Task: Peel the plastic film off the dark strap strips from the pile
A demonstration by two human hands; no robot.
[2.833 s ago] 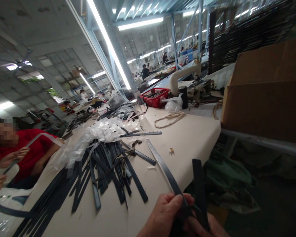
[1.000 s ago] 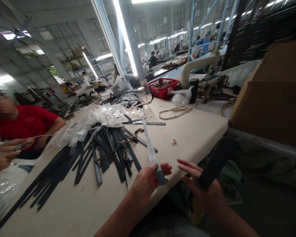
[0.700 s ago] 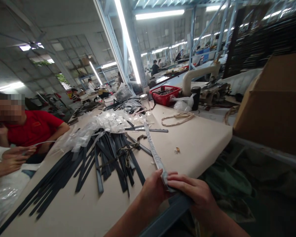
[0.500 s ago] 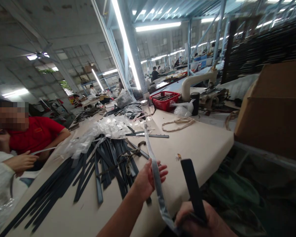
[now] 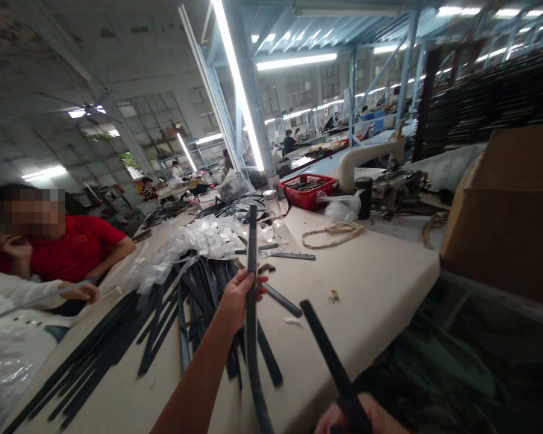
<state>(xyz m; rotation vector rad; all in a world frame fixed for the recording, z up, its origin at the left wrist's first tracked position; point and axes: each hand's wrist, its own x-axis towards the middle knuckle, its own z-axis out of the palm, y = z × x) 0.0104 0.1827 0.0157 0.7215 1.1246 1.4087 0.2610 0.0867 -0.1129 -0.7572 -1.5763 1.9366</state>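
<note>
While holding a long dark strip [image 5: 251,241] upright over the strip pile [image 5: 194,295] on the tabletop [image 5: 371,271], left hand [image 5: 239,296] closed round it, gripping a second strip [image 5: 326,349] in closed right hand [image 5: 366,417]; likely mid-sorting, next needing fingers loosened to lay one flat.
</note>
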